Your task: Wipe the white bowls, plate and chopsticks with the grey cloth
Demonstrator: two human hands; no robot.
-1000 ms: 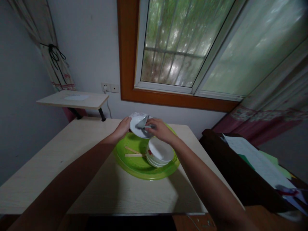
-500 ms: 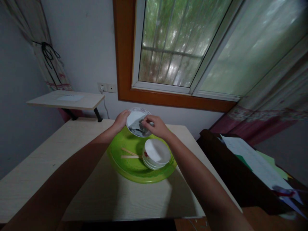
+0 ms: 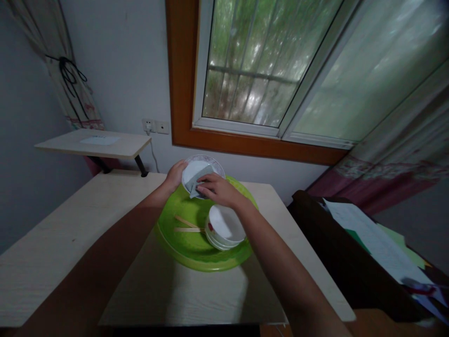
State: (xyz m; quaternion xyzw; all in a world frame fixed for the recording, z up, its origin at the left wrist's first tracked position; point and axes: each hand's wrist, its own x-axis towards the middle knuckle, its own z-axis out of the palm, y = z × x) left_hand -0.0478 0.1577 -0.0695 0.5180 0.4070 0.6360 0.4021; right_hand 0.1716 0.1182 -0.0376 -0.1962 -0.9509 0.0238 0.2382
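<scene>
My left hand grips the left rim of a white plate with a patterned edge, tilted above the far side of a green basin. My right hand is closed on a grey cloth, pressed against the plate's face; the fingertips are partly hidden in its folds. Below my right wrist, a stack of white bowls leans in the basin. Light wooden chopsticks lie to the left of the bowls.
The basin stands on a pale wooden table. A small raised shelf with a paper on it is at the back left. Beyond the table are a wall socket and a window. Papers lie on dark furniture at the right.
My right hand has shifted slightly left and down across the plate. The cloth has changed shape, with a flat, pointed fold now showing. The left hand keeps its hold on the plate.
</scene>
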